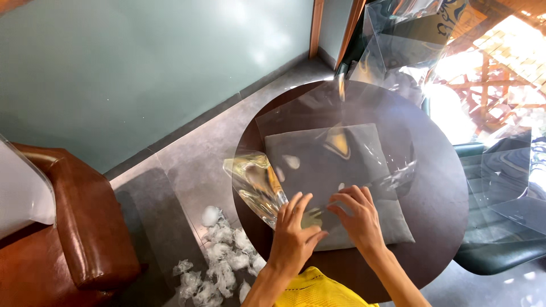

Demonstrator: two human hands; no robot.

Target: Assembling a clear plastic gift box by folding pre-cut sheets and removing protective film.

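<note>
Grey cushion [335, 176], clear glossy film [259, 182], dark brown round table [438, 199], reddish-brown leather armchair [79, 227]

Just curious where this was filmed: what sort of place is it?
Probably a home or lounge sitting area: a round dark table, a brown leather armchair, a tiled floor. Both hands press clear film over a grey cushion.

Two bare forearms, no sleeves, no rings or watch — bright yellow ribbed-knit garment [311, 290] at the frame's bottom edge

Clearance on round table [438, 187]
Bare tabletop right of and beyond grey cushion [341, 170] is open. Clear film sheet [318, 122] drapes the far side; crumpled film roll [259, 185] blocks the left edge; brown armchair [85, 227] stands well apart.
</note>
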